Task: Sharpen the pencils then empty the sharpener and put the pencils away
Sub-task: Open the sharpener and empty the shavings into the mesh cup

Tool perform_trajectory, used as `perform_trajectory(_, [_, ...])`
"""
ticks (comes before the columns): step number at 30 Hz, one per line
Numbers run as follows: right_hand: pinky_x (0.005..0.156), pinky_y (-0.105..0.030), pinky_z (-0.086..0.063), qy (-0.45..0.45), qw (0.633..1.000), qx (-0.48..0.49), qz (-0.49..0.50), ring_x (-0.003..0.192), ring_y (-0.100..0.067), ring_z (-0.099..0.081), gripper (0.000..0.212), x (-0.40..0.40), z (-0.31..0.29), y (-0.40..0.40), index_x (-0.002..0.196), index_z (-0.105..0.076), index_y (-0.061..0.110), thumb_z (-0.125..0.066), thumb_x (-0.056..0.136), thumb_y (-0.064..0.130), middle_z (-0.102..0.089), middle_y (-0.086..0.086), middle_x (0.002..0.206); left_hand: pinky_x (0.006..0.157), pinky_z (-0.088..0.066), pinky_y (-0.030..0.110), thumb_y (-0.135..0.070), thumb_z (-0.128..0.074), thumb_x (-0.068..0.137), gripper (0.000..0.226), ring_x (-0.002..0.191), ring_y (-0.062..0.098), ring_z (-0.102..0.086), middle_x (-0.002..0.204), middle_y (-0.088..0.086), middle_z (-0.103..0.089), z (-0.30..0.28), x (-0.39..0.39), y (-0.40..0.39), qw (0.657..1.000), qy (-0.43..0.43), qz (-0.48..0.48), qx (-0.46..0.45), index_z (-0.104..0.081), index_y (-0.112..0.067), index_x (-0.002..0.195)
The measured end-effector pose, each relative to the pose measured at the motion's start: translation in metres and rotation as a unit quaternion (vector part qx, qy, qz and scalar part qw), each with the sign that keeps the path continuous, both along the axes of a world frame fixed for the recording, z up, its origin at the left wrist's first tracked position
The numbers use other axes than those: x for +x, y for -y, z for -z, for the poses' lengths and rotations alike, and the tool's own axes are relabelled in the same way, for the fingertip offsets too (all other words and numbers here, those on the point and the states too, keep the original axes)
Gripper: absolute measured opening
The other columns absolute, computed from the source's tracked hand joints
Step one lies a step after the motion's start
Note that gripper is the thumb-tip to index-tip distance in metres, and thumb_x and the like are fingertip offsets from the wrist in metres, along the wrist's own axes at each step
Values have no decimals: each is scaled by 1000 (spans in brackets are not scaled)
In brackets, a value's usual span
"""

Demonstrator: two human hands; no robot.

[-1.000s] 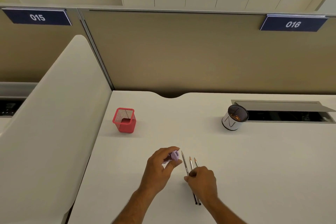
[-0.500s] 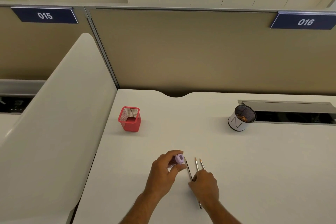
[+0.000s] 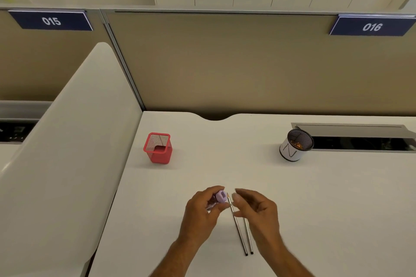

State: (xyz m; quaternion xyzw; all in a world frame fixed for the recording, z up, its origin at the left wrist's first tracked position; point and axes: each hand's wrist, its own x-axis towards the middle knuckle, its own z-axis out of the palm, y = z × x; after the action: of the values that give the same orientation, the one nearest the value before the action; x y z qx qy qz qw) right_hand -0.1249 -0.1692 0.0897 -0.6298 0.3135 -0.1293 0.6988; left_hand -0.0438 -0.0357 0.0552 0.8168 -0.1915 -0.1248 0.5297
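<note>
My left hand (image 3: 200, 213) is shut on a small purple sharpener (image 3: 221, 196), held just above the white desk (image 3: 326, 198) with its opening facing up. Right beside it my right hand (image 3: 258, 213) hovers over the pencils, fingers loosely apart and nothing pinched between them. Two thin dark pencils (image 3: 240, 234) lie side by side on the desk, pointing away from me. The left one's tip almost reaches the sharpener; the right one's tip is hidden under my right hand.
A red mesh pencil cup (image 3: 158, 148) stands at the back left. At the back right a white and black cup (image 3: 295, 146) holds orange shavings, beside an open cable slot (image 3: 360, 141). A white divider (image 3: 67, 141) borders the desk's left.
My right hand has lifted off the pencils and moved up toward the sharpener, its fingers spreading. My left hand has turned the sharpener so its opening faces up.
</note>
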Motion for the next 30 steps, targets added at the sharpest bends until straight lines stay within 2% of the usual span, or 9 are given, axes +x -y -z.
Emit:
perform_trajectory(2, [68, -25, -60, 12, 999, -29, -10, 85, -15, -74, 37, 0, -14, -6, 93, -78, 26, -89, 63, 43, -79, 2, 90, 82, -52, 8, -45, -67, 82, 34, 96, 9, -67, 109, -10, -71, -2, -2, 3, 1000, 3, -12, 11, -67, -34, 114])
perform_trajectory(4, [69, -19, -59, 13, 998, -60, -19, 85, -9, -74, 28, 1, -19, -10, 91, -78, 32, -88, 66, 41, -79, 9, 89, 80, -51, 6, -49, -62, 81, 41, 96, 7, -67, 111, -8, -71, -4, -3, 5, 1000, 10, -13, 13, -68, -30, 117])
perform_trajectory(7, [71, -28, -60, 22, 999, -41, -20, 86, -13, -74, 17, 2, -21, -10, 89, -79, 31, -84, 72, 33, -79, 6, 88, 80, -49, 4, -43, -66, 82, 41, 95, 5, -66, 112, -8, -70, -7, -4, 6, 1000, 24, 0, 9, -68, -27, 120])
perform_trajectory(12, [63, -27, -60, 12, 1000, -11, 7, 85, -18, -74, 9, -1, -19, -6, 88, -80, 28, -79, 79, 25, -79, 2, 88, 83, -53, 11, -43, -69, 79, 44, 97, 8, -67, 109, -9, -71, -10, -7, 5, 999, 34, 12, 3, -68, -25, 119])
perform_trajectory(16, [62, -26, -60, 0, 999, -37, 7, 82, -17, -75, 15, -3, -14, -3, 85, -80, 31, -76, 83, 17, -79, 4, 85, 84, -57, 17, -42, -69, 81, 44, 97, 8, -68, 109, -6, -72, -13, -11, 6, 998, 53, 35, -6, -69, -22, 120])
perform_trajectory(19, [61, -24, -60, -2, 997, -80, -4, 81, -13, -74, 19, -5, -12, -3, 83, -80, 38, -75, 83, 19, -79, 10, 83, 84, -57, 19, -38, -72, 80, 44, 97, 9, -69, 110, -2, -73, -13, -10, 7, 997, 71, 32, 1, -69, -17, 119])
perform_trajectory(23, [76, -28, -58, -19, 991, -126, -34, 85, -2, -73, 14, -7, -11, -3, 86, -79, 43, -81, 76, 32, -77, 20, 84, 84, -59, 23, -46, -67, 80, 47, 98, 10, -69, 111, -3, -74, -12, -10, 6, 994, 107, 27, 28, -72, -17, 117])
perform_trajectory(27, [85, -39, -59, -34, 990, -132, -46, 83, -3, -73, 15, -6, -9, -2, 87, -80, 37, -82, 76, 27, -78, 18, 82, 80, -59, 25, -48, -66, 84, 41, 93, 7, -69, 106, -8, -76, -10, -10, 6, 989, 137, 31, 36, -75, -20, 112])
perform_trajectory(30, [85, -40, -59, -41, 987, -143, -56, 82, -2, -73, 15, -5, -8, -1, 88, -80, 35, -82, 76, 27, -77, 19, 81, 76, -60, 22, -48, -65, 84, 38, 90, 6, -69, 102, -9, -77, -10, -9, 5, 988, 146, 34, 40, -75, -22, 110])
